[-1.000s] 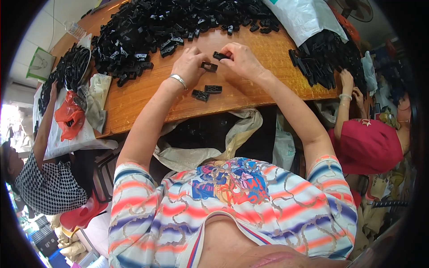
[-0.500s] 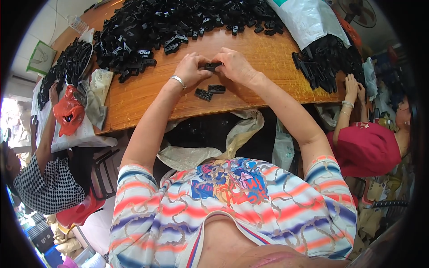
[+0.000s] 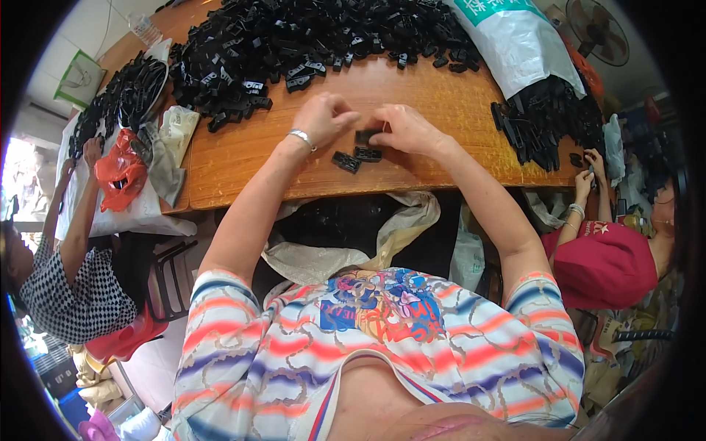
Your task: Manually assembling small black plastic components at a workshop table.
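Right hand (image 3: pixel 408 128): thumb and fingertips pinching a dark part (image 3: pixel 365 137), held low over the wood, edges blurred. Left hand (image 3: pixel 323 121): fingers curled, thumb toward the right hand; no part visible at the tips, and I cannot tell whether one is tucked beneath. The hands are near each other, not touching.

Two black rectangular pieces (image 3: pixel 346 162) lie just on my side of the right fingertips, the nearer one set askew.

Handling note (judgement): pinch by the long sides, keep the fingertips off the openings, lower the part flat and let go only once it sits steady. A tilted release would probably knock the pair out of place.

Surface: varnished orange-brown table (image 3: pixel 456 110), scuffed along my edge. Beyond both hands, a large heap of black parts (image 3: pixel 316 44). To the right of my right hand, slim black pieces (image 3: pixel 540 128) below a white sack (image 3: pixel 515 55).

Room: left of my left hand, a red plastic bag (image 3: pixel 120 169) and a co-worker in checks (image 3: pixel 77 294); far right, another in crimson (image 3: pixel 607 264), with a fan (image 3: pixel 598 33) beyond.
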Action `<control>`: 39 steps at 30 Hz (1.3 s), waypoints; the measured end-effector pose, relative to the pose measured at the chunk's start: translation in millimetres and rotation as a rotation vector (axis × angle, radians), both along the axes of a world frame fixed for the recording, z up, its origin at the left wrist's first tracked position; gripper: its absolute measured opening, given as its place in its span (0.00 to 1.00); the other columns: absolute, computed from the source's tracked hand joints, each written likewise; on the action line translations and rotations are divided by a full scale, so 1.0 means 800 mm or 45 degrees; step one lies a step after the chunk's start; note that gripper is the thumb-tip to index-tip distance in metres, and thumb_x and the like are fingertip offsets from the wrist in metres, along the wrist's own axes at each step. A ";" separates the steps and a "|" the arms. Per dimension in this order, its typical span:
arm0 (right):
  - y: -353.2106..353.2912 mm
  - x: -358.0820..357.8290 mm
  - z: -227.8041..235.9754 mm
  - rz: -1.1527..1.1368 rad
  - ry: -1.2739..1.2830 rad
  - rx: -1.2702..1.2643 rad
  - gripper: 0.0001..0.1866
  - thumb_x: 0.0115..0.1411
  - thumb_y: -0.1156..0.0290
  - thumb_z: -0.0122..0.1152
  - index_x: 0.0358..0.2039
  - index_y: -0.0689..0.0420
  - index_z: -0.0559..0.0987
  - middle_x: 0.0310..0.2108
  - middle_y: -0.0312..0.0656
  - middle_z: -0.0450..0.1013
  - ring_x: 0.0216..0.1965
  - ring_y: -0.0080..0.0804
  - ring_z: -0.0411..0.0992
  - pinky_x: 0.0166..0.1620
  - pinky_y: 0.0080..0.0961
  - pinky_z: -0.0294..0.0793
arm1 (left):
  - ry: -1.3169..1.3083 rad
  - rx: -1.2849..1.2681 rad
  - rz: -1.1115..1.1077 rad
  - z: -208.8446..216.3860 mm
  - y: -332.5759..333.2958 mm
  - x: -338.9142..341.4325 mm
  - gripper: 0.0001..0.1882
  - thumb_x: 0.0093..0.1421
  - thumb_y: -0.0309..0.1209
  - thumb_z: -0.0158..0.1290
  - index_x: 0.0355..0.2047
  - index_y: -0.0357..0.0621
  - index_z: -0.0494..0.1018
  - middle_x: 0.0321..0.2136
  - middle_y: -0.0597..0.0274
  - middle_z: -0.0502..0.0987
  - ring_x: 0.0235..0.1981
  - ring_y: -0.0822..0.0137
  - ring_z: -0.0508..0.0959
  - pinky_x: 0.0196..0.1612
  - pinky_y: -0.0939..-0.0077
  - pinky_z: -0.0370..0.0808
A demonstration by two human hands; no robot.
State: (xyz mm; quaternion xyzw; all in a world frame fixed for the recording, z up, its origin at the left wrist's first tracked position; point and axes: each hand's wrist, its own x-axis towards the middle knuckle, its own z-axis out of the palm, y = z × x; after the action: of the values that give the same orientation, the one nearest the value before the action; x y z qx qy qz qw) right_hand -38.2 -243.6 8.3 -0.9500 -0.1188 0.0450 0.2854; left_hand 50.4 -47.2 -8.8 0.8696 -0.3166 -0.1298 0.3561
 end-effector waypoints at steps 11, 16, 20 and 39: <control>0.005 0.124 -0.022 -0.255 -0.523 -0.116 0.09 0.56 0.70 0.62 0.37 0.57 0.81 0.36 0.47 0.76 0.37 0.44 0.77 0.42 0.35 0.77 | -0.798 0.054 0.406 -0.037 0.045 0.056 0.15 0.50 0.26 0.63 0.39 0.46 0.73 0.39 0.58 0.72 0.43 0.56 0.73 0.45 0.66 0.74; 0.008 0.166 -0.028 -0.266 -0.558 -0.406 0.12 0.58 0.75 0.53 0.40 0.54 0.81 0.41 0.48 0.74 0.40 0.49 0.77 0.44 0.40 0.77 | -0.786 -0.045 0.353 -0.034 0.037 0.030 0.16 0.47 0.27 0.65 0.35 0.46 0.72 0.36 0.60 0.72 0.41 0.56 0.72 0.43 0.65 0.74; 0.008 0.173 -0.027 -0.229 -0.482 -0.504 0.10 0.57 0.72 0.56 0.40 0.54 0.79 0.42 0.48 0.74 0.41 0.50 0.77 0.45 0.41 0.77 | -0.708 -0.097 0.242 -0.028 0.026 0.013 0.14 0.46 0.28 0.66 0.30 0.45 0.73 0.36 0.59 0.71 0.41 0.56 0.72 0.43 0.66 0.73; -0.020 0.039 -0.023 -0.234 -0.391 -0.224 0.10 0.50 0.75 0.63 0.34 0.59 0.76 0.40 0.52 0.74 0.41 0.53 0.74 0.42 0.43 0.74 | -0.675 -0.161 0.189 -0.033 0.028 -0.034 0.19 0.48 0.29 0.65 0.40 0.43 0.74 0.37 0.55 0.72 0.42 0.52 0.71 0.46 0.63 0.71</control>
State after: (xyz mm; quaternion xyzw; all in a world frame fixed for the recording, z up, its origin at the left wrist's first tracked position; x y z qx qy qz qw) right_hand -7.1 -259.7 -10.4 -0.9738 -0.0691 -0.1163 0.1826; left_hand 23.6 -24.8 -35.1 0.8701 -0.3417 0.1486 0.3227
